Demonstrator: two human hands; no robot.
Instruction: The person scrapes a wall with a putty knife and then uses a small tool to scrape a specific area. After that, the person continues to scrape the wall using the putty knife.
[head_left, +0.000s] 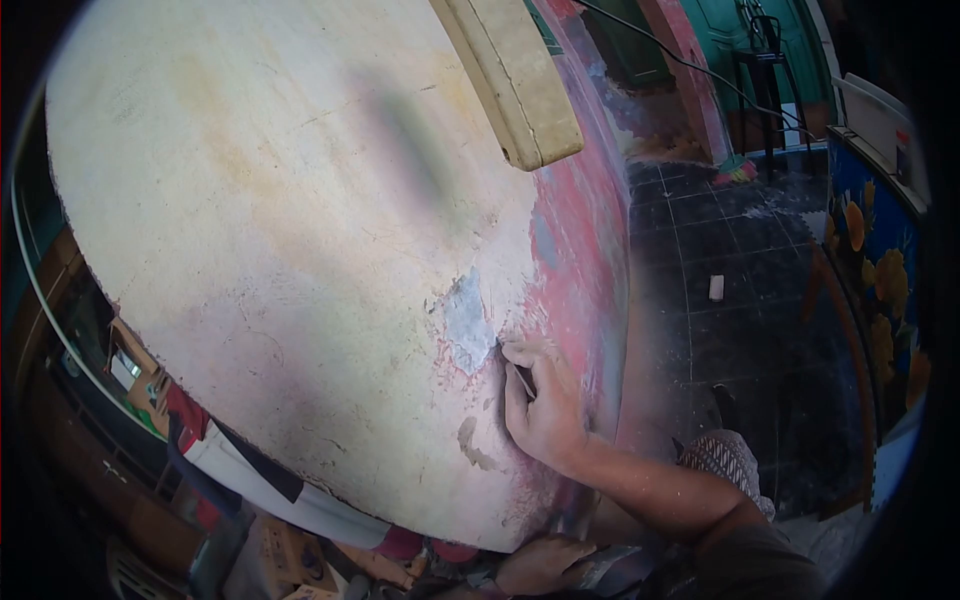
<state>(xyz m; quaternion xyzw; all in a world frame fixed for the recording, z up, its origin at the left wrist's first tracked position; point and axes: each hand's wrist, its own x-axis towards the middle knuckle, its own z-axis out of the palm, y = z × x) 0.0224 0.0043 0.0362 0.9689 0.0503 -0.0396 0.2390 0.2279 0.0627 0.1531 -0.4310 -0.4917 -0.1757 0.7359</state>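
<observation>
The scraper in your right hand is a thin, flat blade, mostly hidden under your fingers, which curl closed around it and press its tip against the wall at the lower edge of a grey bare patch. That patch sits where the cream paint gives way to worn pink and red paint on the right. A smaller chipped spot shows below and to the left of your hand. Your left hand is low at the bottom of the view, its fingers folded around a grey flat object whose kind you cannot tell. A cream box is mounted on the wall above, and dark floor tiles lie to the right.
</observation>
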